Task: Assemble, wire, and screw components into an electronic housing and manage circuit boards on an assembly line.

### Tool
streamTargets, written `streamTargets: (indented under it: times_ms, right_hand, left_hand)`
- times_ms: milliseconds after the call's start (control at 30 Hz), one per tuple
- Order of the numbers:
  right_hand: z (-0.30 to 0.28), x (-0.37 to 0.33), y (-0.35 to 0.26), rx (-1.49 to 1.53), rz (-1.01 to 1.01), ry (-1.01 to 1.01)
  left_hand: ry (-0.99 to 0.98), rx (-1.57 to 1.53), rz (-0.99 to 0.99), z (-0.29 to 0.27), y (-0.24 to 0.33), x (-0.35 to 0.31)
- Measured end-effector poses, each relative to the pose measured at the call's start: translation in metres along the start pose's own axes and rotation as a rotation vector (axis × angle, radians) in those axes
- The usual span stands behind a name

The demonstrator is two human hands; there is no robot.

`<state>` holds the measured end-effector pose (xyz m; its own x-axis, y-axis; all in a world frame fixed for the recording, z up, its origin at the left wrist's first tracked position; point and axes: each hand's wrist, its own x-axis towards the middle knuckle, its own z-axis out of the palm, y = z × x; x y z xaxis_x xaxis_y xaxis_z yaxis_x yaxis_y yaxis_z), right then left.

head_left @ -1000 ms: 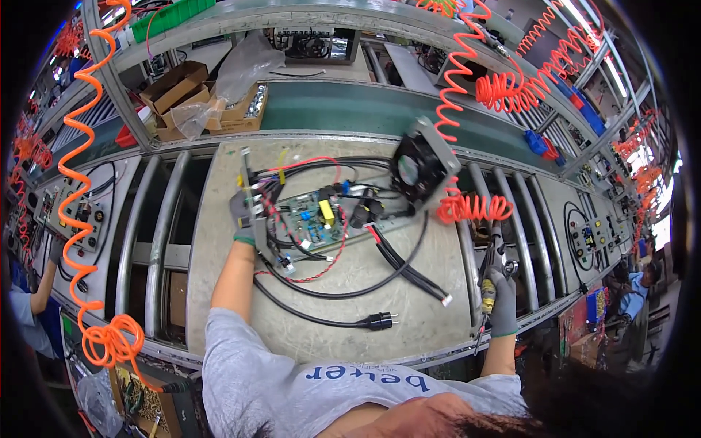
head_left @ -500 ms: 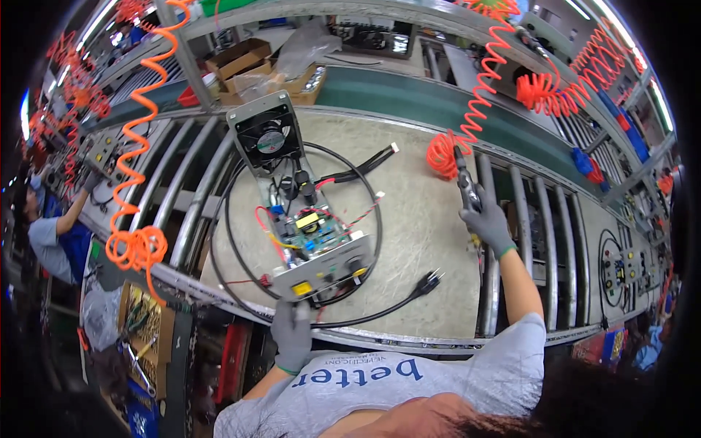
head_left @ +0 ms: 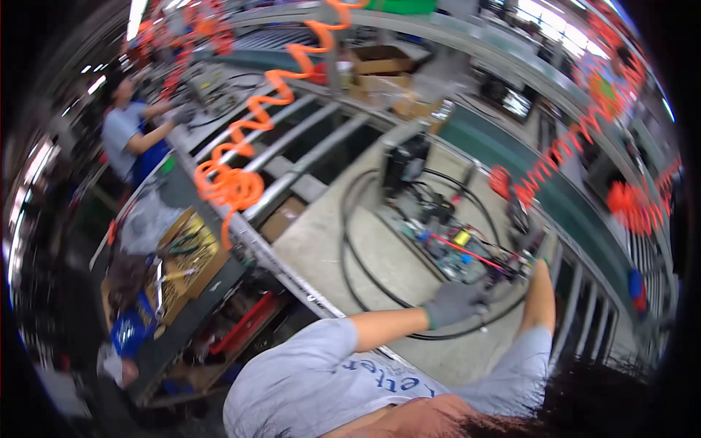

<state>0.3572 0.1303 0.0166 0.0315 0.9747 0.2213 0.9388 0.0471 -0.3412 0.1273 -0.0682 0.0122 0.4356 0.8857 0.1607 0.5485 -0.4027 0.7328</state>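
While black cable curves round the circuit board, fan at its eleven o'clock, left hand at six, right hand at three; fingers blurred, can't tell grip

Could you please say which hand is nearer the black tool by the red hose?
Right: the right hand is close by the tool; the left hand is farther, beside the circuit board.

The gloved left hand points rightward, the right forearm forward.
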Motion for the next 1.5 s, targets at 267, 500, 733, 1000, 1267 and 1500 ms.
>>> streamTargets:
  times_ms: [267, 500, 733, 1000, 1267, 1500]
  right_hand:
    - [-0.029, -0.09, 0.067, 0.0, 0.099, -0.119]
    - [-0.021, -0.085, 0.017, -0.095, 0.092, 0.129]
    - [-0.082, -0.106, 0.009, -0.169, 0.181, -0.045]
    - [-0.104, -0.232, -0.043, 1.03, 0.513, -0.352]
    - [-0.079, -0.269, -0.079, 1.14, 0.418, -0.301]
    - [-0.082, -0.294, -0.089, 1.241, 0.418, -0.279]
  left_hand:
    - [0.291, 0.166, -0.075, -0.059, -0.089, -0.037]
    - [0.343, 0.475, -0.099, -0.094, -0.138, -0.023]
    - [0.297, 0.291, -0.02, -0.1, -0.137, -0.008]
    - [0.3, 0.239, 0.07, -0.101, -0.135, -0.048]
    - [0.34, 0.24, 0.056, -0.111, -0.121, -0.091]
    - [0.449, 0.324, -0.191, -0.084, -0.079, -0.11]
